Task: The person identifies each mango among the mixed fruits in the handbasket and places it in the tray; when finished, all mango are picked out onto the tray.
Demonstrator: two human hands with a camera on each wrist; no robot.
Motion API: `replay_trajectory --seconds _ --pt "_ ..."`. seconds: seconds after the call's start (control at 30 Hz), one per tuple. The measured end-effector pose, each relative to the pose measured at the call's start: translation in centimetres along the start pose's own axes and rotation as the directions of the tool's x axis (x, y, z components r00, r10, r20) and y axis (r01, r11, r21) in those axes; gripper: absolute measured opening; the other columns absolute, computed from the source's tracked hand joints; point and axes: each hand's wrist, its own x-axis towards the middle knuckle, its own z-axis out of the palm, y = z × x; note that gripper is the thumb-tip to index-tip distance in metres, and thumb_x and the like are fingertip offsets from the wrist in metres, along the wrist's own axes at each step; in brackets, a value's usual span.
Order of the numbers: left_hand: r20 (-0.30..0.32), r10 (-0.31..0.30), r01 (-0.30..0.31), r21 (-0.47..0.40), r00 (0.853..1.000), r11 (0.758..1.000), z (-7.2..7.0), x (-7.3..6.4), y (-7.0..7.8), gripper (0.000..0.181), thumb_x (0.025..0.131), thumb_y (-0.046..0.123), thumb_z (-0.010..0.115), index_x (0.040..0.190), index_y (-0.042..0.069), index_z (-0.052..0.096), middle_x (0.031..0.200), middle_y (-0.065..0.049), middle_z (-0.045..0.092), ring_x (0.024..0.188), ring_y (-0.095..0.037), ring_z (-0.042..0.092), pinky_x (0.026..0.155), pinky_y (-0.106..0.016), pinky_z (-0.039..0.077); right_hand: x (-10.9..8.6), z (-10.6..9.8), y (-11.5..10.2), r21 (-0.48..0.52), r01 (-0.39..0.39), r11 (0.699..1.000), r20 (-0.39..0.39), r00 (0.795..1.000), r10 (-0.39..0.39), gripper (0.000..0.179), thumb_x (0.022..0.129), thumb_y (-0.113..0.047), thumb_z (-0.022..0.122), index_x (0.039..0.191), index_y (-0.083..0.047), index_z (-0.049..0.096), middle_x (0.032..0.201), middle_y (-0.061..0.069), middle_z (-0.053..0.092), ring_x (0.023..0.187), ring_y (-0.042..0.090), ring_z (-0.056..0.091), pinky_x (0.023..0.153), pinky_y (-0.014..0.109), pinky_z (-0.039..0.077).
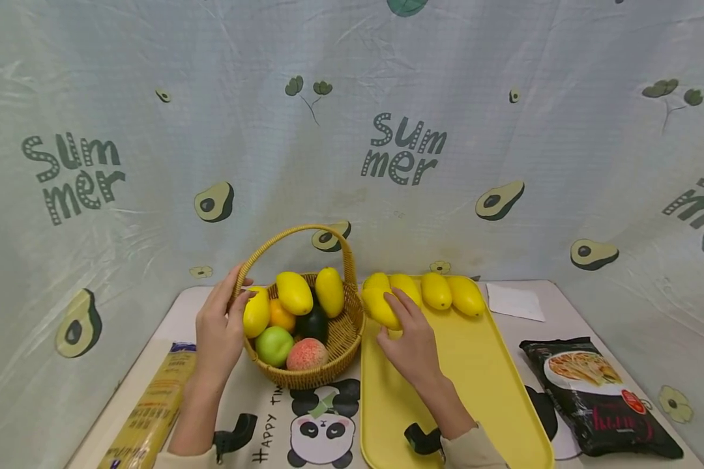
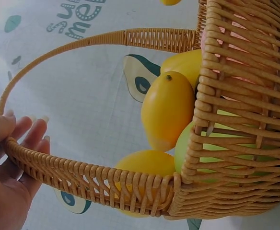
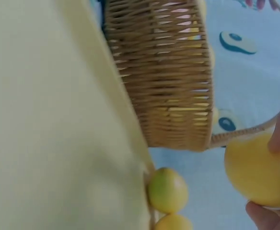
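My left hand (image 1: 220, 322) holds the left side of the arched handle (image 2: 73, 167) of a wicker basket (image 1: 349, 342), thumb and fingers around it. Inside the basket lie three yellow mangoes (image 1: 294, 293), an orange (image 1: 281, 316), a dark avocado-like fruit (image 1: 312, 326), a green apple (image 1: 274, 346) and a peach (image 1: 308, 355). Between thumb and fingers, my right hand (image 1: 412, 342) grips another mango (image 3: 256, 170), raised by the basket's right rim. Several more mangoes (image 1: 436, 291) line the far end of a yellow tray (image 1: 446, 378), partly hidden by the held one.
Right of the tray lie a black food packet (image 1: 610, 417) and a white paper (image 1: 515, 301). A long yellow packet (image 1: 149, 410) lies at the left. Behind the table hangs a printed curtain (image 1: 305, 150). A panda print (image 1: 322, 426) marks the tablecloth before the basket.
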Motion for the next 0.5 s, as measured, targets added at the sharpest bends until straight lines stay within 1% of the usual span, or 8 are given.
replay_trajectory --seconds 0.07,0.17,0.33,0.4,0.5 --pt "0.005 -0.005 0.005 -0.002 1.000 1.000 0.0 0.0 0.0 0.054 0.101 0.006 0.053 0.149 0.030 0.045 0.120 -0.012 0.065 0.100 0.014 0.054 0.089 0.003 0.042 -0.5 -0.2 0.4 -0.017 -0.024 1.000 0.016 1.000 0.024 0.054 0.075 -0.006 0.073 0.129 -0.013 0.066 0.135 0.010 0.063 0.120 0.030 0.063 0.085 0.044 0.059" --pt "0.013 -0.011 0.011 -0.004 1.000 1.000 0.1 0.0 -0.1 0.054 0.102 0.007 0.053 0.150 0.031 0.044 0.121 -0.012 0.065 0.100 0.014 0.054 0.090 0.002 0.042 -1.4 -0.6 0.9 -0.050 -0.056 0.997 0.045 0.997 0.058 0.054 0.074 -0.007 0.073 0.128 -0.013 0.067 0.133 0.011 0.064 0.118 0.031 0.064 0.086 0.046 0.059" --pt "-0.008 0.006 -0.006 -0.004 1.000 1.000 0.0 0.0 0.0 0.053 0.101 0.006 0.054 0.149 0.029 0.047 0.119 -0.012 0.066 0.099 0.016 0.054 0.089 0.003 0.042 -2.5 -0.8 1.4 -0.091 -0.086 0.992 0.124 0.987 0.098 0.054 0.074 -0.008 0.074 0.128 -0.012 0.067 0.133 0.013 0.064 0.118 0.034 0.064 0.086 0.047 0.058" --pt "-0.013 0.010 -0.010 -0.004 1.000 1.000 -0.1 0.1 0.0 0.053 0.101 0.006 0.054 0.149 0.029 0.047 0.119 -0.011 0.066 0.098 0.017 0.054 0.088 0.003 0.042 -2.7 -0.7 1.6 -0.097 -0.119 0.988 0.171 0.976 0.135 0.055 0.075 -0.008 0.073 0.129 -0.012 0.066 0.135 0.013 0.063 0.120 0.035 0.063 0.087 0.048 0.058" --pt "-0.007 0.009 -0.009 -0.012 1.000 1.000 -0.1 0.1 0.0 0.053 0.101 0.006 0.053 0.149 0.030 0.047 0.119 -0.011 0.066 0.098 0.016 0.054 0.089 0.002 0.042 -3.0 -0.6 1.7 -0.117 -0.165 0.979 0.249 0.950 0.190 0.054 0.077 -0.010 0.072 0.130 -0.013 0.066 0.137 0.014 0.061 0.120 0.036 0.062 0.089 0.050 0.056"
